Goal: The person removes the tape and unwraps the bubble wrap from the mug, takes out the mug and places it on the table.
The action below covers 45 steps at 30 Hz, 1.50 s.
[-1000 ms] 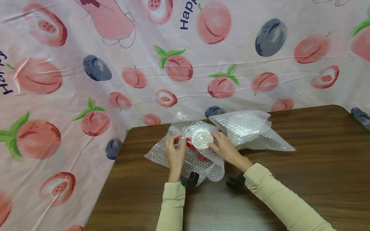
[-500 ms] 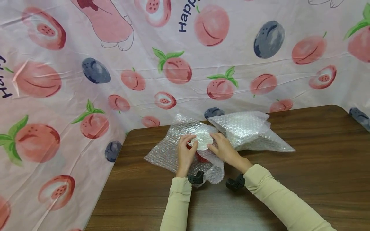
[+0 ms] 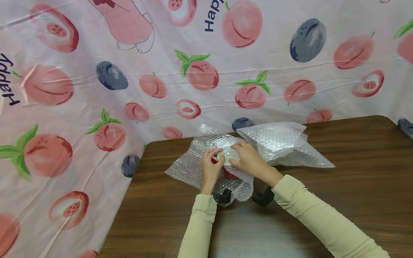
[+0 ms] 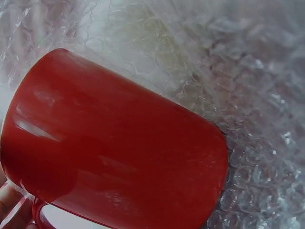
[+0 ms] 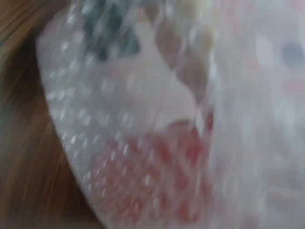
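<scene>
A second ago the bare left hand (image 3: 212, 170) stood just off to one side; now it has come in against the glossy red ceramic mug (image 4: 114, 138), its bent fingers and thumb covering most of the curved red handle (image 4: 37, 214). Its black perforated wrist strap (image 3: 222, 196) has drawn nearer the other one. The bare right hand (image 3: 250, 159) now reaches further over the mug's round white end (image 3: 227, 154), hiding more of it. The person's head view has swung slightly left, showing more dark-blue "Happy" lettering (image 3: 8, 79).
</scene>
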### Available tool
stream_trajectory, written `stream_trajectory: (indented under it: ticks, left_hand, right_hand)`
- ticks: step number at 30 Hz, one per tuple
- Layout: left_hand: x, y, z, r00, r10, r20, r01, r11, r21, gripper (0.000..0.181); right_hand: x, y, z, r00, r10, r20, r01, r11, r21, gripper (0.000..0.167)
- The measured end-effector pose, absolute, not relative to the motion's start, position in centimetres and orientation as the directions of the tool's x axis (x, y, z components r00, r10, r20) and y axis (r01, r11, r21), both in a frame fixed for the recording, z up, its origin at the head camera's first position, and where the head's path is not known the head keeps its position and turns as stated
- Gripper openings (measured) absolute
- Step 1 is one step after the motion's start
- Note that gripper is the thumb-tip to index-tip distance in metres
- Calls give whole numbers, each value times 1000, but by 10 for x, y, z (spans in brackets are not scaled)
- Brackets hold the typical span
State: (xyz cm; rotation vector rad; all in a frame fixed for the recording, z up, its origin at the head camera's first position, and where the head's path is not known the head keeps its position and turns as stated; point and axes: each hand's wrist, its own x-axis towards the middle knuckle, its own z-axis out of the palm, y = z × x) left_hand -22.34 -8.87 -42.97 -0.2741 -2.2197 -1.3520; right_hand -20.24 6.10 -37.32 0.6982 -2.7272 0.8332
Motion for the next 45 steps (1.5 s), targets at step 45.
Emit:
stream_trajectory:
  ticks: [45]
  left_hand:
    - [-222, -92, -442, -806, -194, 560, 494, 302, 816, 17]
  right_hand:
    - [-205, 47, -397, -758, -426, 495, -587, 775, -233, 15]
